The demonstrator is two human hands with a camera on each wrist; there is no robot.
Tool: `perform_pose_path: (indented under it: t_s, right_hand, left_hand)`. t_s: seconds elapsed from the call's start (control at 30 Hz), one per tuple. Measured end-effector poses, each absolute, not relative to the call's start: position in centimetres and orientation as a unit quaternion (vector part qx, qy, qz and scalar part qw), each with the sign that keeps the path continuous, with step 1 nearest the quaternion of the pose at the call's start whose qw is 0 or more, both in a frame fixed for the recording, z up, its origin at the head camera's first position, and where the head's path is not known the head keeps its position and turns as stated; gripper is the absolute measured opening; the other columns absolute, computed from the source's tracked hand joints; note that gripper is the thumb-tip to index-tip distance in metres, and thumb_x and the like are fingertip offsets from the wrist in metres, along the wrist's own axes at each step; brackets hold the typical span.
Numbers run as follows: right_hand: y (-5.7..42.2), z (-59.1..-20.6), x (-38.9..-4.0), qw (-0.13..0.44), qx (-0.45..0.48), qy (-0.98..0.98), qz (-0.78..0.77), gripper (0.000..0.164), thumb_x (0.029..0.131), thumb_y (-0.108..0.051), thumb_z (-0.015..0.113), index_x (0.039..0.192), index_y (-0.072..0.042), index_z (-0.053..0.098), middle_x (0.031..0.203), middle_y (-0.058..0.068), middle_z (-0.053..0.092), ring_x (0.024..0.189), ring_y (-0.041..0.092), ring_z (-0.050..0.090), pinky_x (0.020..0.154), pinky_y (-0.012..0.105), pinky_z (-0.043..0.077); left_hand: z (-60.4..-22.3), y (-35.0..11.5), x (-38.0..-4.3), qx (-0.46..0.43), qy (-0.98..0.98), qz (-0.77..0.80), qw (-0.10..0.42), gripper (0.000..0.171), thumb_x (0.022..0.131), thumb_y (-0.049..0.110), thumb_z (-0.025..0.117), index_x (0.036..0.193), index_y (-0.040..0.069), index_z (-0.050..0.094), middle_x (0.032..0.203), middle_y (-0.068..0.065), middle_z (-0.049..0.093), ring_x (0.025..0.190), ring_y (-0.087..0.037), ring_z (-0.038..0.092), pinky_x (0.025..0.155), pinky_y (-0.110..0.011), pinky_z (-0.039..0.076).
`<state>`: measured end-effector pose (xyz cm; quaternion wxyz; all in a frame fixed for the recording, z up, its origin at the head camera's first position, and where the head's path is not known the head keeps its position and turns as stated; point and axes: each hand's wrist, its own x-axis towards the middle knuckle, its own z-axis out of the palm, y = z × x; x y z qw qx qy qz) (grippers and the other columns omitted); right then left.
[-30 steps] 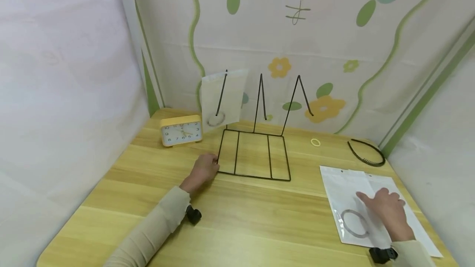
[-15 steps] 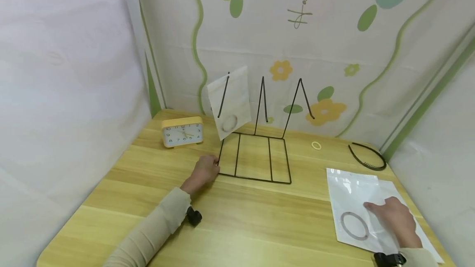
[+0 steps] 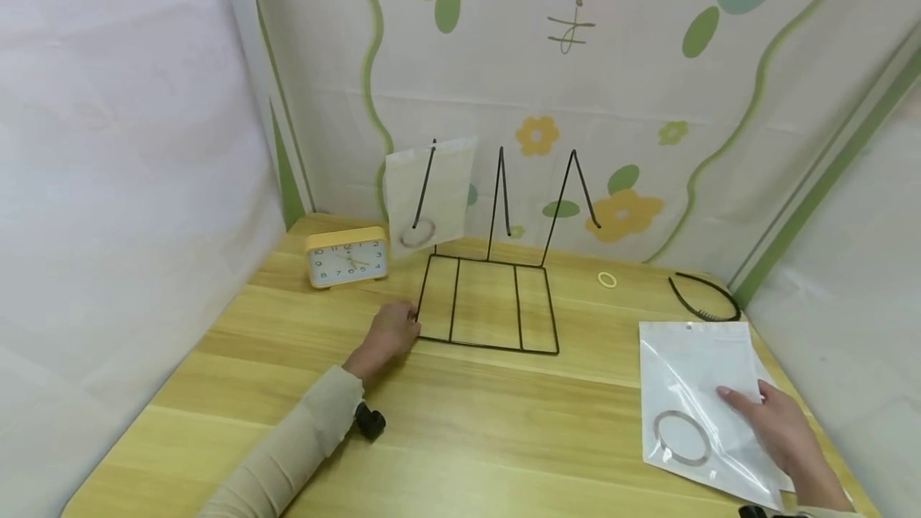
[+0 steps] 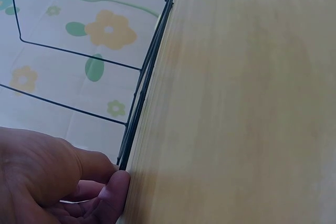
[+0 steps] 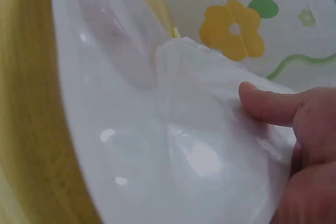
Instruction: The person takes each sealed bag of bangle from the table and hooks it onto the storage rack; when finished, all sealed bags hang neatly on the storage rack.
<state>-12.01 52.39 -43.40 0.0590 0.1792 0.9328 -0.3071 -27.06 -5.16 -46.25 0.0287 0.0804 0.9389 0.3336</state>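
Observation:
A black wire display rack (image 3: 486, 346) with three upright hooks stands on the table. My left hand (image 3: 392, 329) pinches its base at the front left corner; in the left wrist view, thumb and finger meet on the black wire. On the rack's left hook hangs a white plastic bag (image 3: 439, 190) with a ring-shaped item showing through. My right hand (image 3: 780, 426) grips a similar white bag (image 3: 691, 374) by its right edge, thumb on top. A ring-shaped item (image 3: 682, 438) shows low in this bag. Another white sheet or bag lies partly hidden beneath it.
A yellow alarm clock (image 3: 348, 257) stands left of the rack. Right of the rack lie a small pale yellow ring (image 3: 608, 280) and a black headband (image 3: 705, 296). Fabric walls close off the back and both sides of the table (image 3: 460, 422).
My right hand has taken hold of the upper white bag and raised its right side. The hanging bag swung on its hook and turned back. My left hand stays on the rack.

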Motion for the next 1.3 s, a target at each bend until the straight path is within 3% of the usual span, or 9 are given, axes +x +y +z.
perform_pose_path:
  t_s: [0.17, 0.33, 0.47, 0.57, 0.63, 0.8, 0.93, 1.13, 1.3]
  right_hand:
    - [51.7, -42.7, -11.2, 0.021, 0.177, 0.911, -0.373, 0.08, 0.098, -0.048, 0.052, 0.141, 0.014, 0.028, 0.097, 0.014, 0.064, 0.074, 0.013, 0.059, 0.063, 0.032, 0.051]
    - [50.0, -41.2, -11.0, -0.058, 0.172, 0.905, -0.385, 0.073, 0.095, -0.045, 0.059, 0.143, 0.005, 0.035, 0.092, 0.001, 0.064, 0.069, 0.007, 0.059, 0.058, 0.032, 0.053]
    - [48.1, -40.1, -10.5, -0.112, 0.16, 0.894, -0.404, 0.036, 0.094, -0.04, 0.063, 0.119, -0.014, 0.063, 0.08, -0.011, 0.067, 0.063, 0.006, 0.06, 0.054, 0.03, 0.052]
    - [46.5, -39.2, -10.1, -0.14, 0.152, 0.877, -0.433, 0.009, 0.093, -0.035, 0.066, 0.095, -0.027, 0.068, 0.068, -0.018, 0.067, 0.059, 0.008, 0.064, 0.052, 0.028, 0.052]
    - [45.6, -38.7, -9.9, -0.157, 0.143, 0.869, -0.447, 0.003, 0.093, -0.031, 0.068, 0.092, -0.029, 0.07, 0.068, -0.021, 0.067, 0.06, 0.006, 0.065, 0.052, 0.025, 0.051]
    - [43.5, -37.5, -10.0, -0.191, 0.128, 0.852, -0.471, 0.006, 0.091, -0.021, 0.071, 0.091, -0.026, 0.074, 0.07, -0.023, 0.068, 0.061, 0.001, 0.066, 0.054, 0.02, 0.051]
    - [41.6, -37.0, -10.7, -0.224, 0.114, 0.81, -0.529, 0.011, 0.088, -0.009, 0.072, 0.08, -0.015, 0.076, 0.067, -0.015, 0.07, 0.06, 0.0, 0.065, 0.053, 0.017, 0.05]
    - [38.5, -37.1, -11.9, -0.247, 0.078, 0.776, -0.575, 0.009, 0.085, 0.001, 0.073, 0.08, -0.006, 0.076, 0.066, -0.008, 0.071, 0.058, 0.001, 0.064, 0.05, 0.018, 0.049]
    - [36.8, -36.8, -12.5, -0.244, 0.066, 0.793, -0.554, 0.004, 0.084, 0.0, 0.073, 0.081, 0.0, 0.075, 0.064, -0.007, 0.07, 0.056, -0.001, 0.062, 0.052, 0.016, 0.048]
  left_hand:
    - [-46.2, -5.2, -26.9, 0.085, 0.937, 0.339, 0.028, 0.014, 0.089, 0.006, 0.062, 0.078, 0.006, 0.053, 0.072, -0.004, 0.047, 0.062, -0.017, 0.043, 0.058, -0.03, 0.035]
    - [-46.3, -5.3, -26.9, 0.089, 0.939, 0.333, 0.019, 0.006, 0.088, 0.006, 0.062, 0.084, 0.005, 0.059, 0.078, -0.006, 0.055, 0.065, -0.019, 0.047, 0.059, -0.03, 0.038]
    - [-46.3, -5.4, -27.0, 0.092, 0.938, 0.335, 0.016, 0.008, 0.088, 0.006, 0.062, 0.082, 0.005, 0.057, 0.073, -0.005, 0.051, 0.063, -0.018, 0.044, 0.058, -0.031, 0.036]
    - [-46.4, -5.4, -26.9, 0.091, 0.937, 0.336, 0.018, 0.016, 0.089, 0.006, 0.062, 0.077, 0.007, 0.052, 0.067, -0.002, 0.043, 0.06, -0.016, 0.04, 0.056, -0.03, 0.032]
    - [-46.4, -5.4, -27.0, 0.091, 0.938, 0.335, 0.019, 0.019, 0.089, 0.006, 0.062, 0.075, 0.008, 0.049, 0.065, -0.002, 0.04, 0.059, -0.015, 0.039, 0.056, -0.029, 0.031]
    - [-46.4, -5.3, -27.1, 0.094, 0.939, 0.33, 0.011, 0.015, 0.088, 0.005, 0.061, 0.076, 0.007, 0.052, 0.069, -0.004, 0.047, 0.062, -0.017, 0.044, 0.057, -0.029, 0.034]
    - [-46.3, -5.3, -27.2, 0.092, 0.939, 0.33, 0.009, 0.012, 0.088, 0.005, 0.062, 0.078, 0.007, 0.055, 0.073, -0.004, 0.052, 0.065, -0.018, 0.047, 0.059, -0.03, 0.038]
    - [-46.4, -5.4, -27.1, 0.093, 0.939, 0.332, 0.011, 0.025, 0.088, 0.004, 0.061, 0.071, 0.01, 0.044, 0.064, -0.001, 0.037, 0.059, -0.016, 0.039, 0.054, -0.028, 0.029]
    - [-46.4, -5.5, -27.1, 0.094, 0.938, 0.332, 0.011, 0.029, 0.088, 0.004, 0.062, 0.07, 0.011, 0.041, 0.063, 0.0, 0.035, 0.057, -0.014, 0.036, 0.053, -0.027, 0.028]
